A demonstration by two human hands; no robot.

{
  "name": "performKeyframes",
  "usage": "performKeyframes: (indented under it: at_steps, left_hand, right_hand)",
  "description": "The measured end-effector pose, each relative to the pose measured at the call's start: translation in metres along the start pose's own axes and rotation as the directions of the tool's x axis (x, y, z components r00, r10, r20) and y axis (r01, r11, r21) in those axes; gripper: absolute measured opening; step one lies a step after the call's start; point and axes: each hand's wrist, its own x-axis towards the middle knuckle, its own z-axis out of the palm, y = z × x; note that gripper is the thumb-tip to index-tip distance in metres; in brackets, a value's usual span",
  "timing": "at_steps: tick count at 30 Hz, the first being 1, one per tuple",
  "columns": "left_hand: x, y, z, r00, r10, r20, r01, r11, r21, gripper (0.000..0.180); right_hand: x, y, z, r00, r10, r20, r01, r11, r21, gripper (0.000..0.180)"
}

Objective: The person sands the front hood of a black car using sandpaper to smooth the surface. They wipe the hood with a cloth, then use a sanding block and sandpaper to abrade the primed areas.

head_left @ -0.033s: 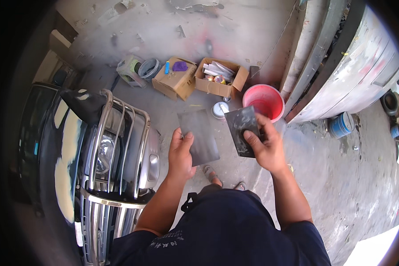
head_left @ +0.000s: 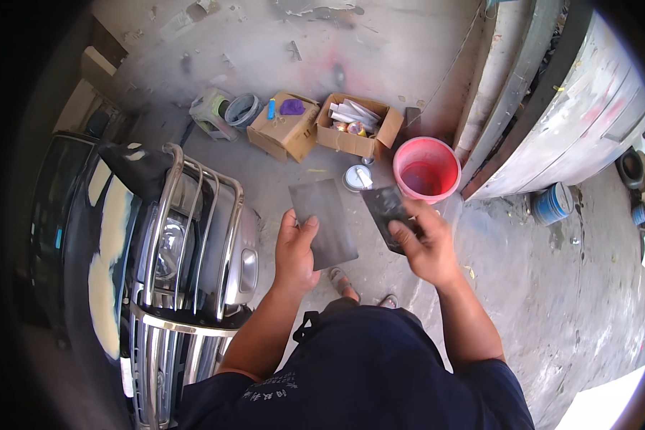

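Note:
My left hand [head_left: 295, 247] is closed on the edge of a thin grey rectangular sheet [head_left: 326, 223], with the thumb on its upper face. Its exact kind I cannot make out. Beside it, my right hand [head_left: 431, 247] grips a smaller, dark, flat rectangular piece [head_left: 382, 208] with pale smears, thumb on top; motion blurs the fingers and the piece's far edge. A narrow gap separates the two pieces, both held in front of my body. On my left stands a dark vehicle with cream filler patches [head_left: 109, 265] on its panel.
The vehicle's chrome bull bar [head_left: 218, 236] rises close to my left arm. Ahead on the floor stand a red bucket [head_left: 448, 154], a white-lidded can [head_left: 351, 179], an open cardboard box [head_left: 330, 136], and a closed box [head_left: 276, 136]. A blue pail [head_left: 553, 204] sits at right.
My right hand has shifted slightly down and left, and the dark piece's far edge has dropped lower. The left hand and grey sheet have barely moved.

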Motion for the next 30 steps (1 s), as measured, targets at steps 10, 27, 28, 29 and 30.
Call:
performKeyframes:
  at_steps: [10, 27, 28, 29, 30]
  left_hand:
    - [0.004, -0.001, 0.012, 0.981, 0.189, 0.052, -0.193, 0.977, 0.087, 0.027]
    - [0.012, -0.001, 0.018, 0.897, -0.260, 0.358, -0.029, 0.773, 0.633, 0.019]
    - [0.014, 0.002, 0.009, 0.870, -0.356, 0.340, 0.000, 0.690, 0.724, 0.018]
    - [0.014, 0.004, 0.003, 0.854, -0.394, 0.339, 0.017, 0.673, 0.739, 0.018]
    - [0.016, 0.006, -0.002, 0.837, -0.430, 0.339, 0.031, 0.655, 0.755, 0.017]
  right_hand:
    - [-0.012, 0.025, 0.004, 0.992, 0.124, 0.014, -0.120, 0.978, -0.170, 0.038]
    - [-0.004, 0.041, -0.010, 0.938, 0.255, 0.234, -0.312, 0.916, 0.253, 0.017]
    - [-0.002, 0.041, -0.015, 0.946, 0.247, 0.209, -0.301, 0.909, 0.289, 0.017]
    - [-0.001, 0.037, -0.020, 0.964, 0.224, 0.144, -0.260, 0.911, 0.321, 0.015]
    - [0.000, 0.037, -0.028, 0.971, 0.216, 0.102, -0.238, 0.918, 0.318, 0.015]
